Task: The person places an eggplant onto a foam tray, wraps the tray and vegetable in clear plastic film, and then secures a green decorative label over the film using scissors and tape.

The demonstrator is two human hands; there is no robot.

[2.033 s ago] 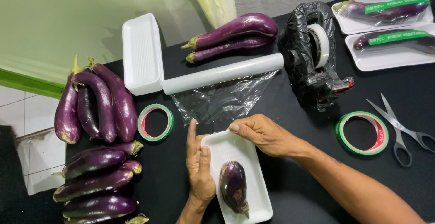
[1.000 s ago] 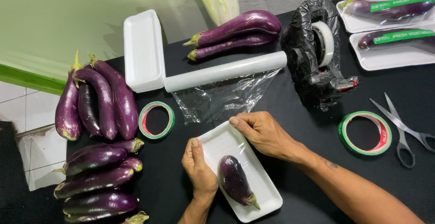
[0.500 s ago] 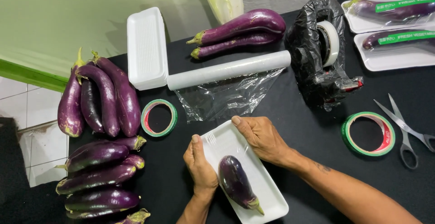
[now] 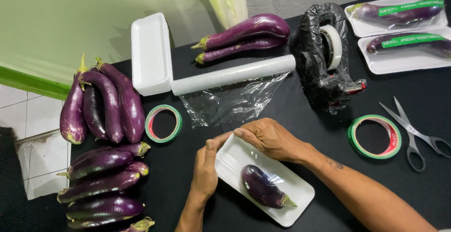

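A white foam tray (image 4: 291, 201) lies on the black table (image 4: 197, 157) near me, with one small purple eggplant (image 4: 263, 187) on it under clear film. My left hand (image 4: 206, 168) grips the tray's left end. My right hand (image 4: 270, 138) rests on its far edge, fingers curled over the rim. Just beyond the tray, a roll of cling film (image 4: 232, 74) has a loose sheet (image 4: 232, 103) pulled out toward my hands.
Loose eggplants are piled at left (image 4: 108, 105) and lower left (image 4: 101, 185); two more (image 4: 244, 34) lie behind the roll. Stacked empty trays (image 4: 150, 53), two green tape rolls (image 4: 163, 123) (image 4: 374, 136), a tape dispenser (image 4: 326, 58), scissors (image 4: 413, 128) and two wrapped trays (image 4: 399, 27) surround the work spot.
The tray with the eggplant has turned and slid a little to the right under both hands. My left hand has moved from flat beside the tray to gripping its end.
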